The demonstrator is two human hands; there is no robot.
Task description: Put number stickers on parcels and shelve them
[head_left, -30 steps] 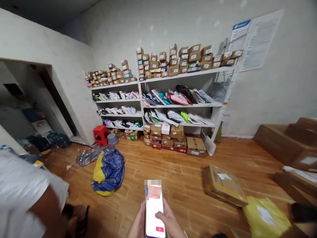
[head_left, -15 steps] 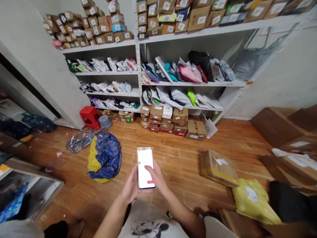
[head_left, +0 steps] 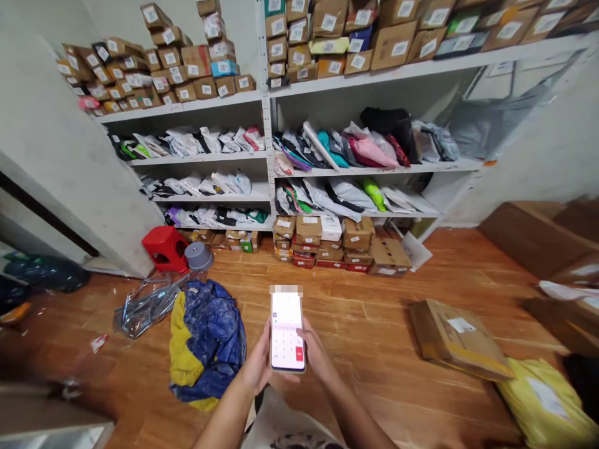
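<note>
While the left hand (head_left: 257, 366) grips one side of the phone (head_left: 286, 333), the right hand (head_left: 317, 357) grips the other, its thumb (head_left: 302, 333) on or just over the screen (head_left: 285, 315) (it shows rows of keys (head_left: 283, 342) and a red button (head_left: 299, 354)). The phone is up over the wood floor (head_left: 369, 340), and a blue and yellow bundle (head_left: 215, 340) lies to its left.

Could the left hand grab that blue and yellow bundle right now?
Probably not as things stand: the left hand is holding the phone, and the bundle lies lower, on the floor. Nothing visible blocks the space between them, though.
</note>
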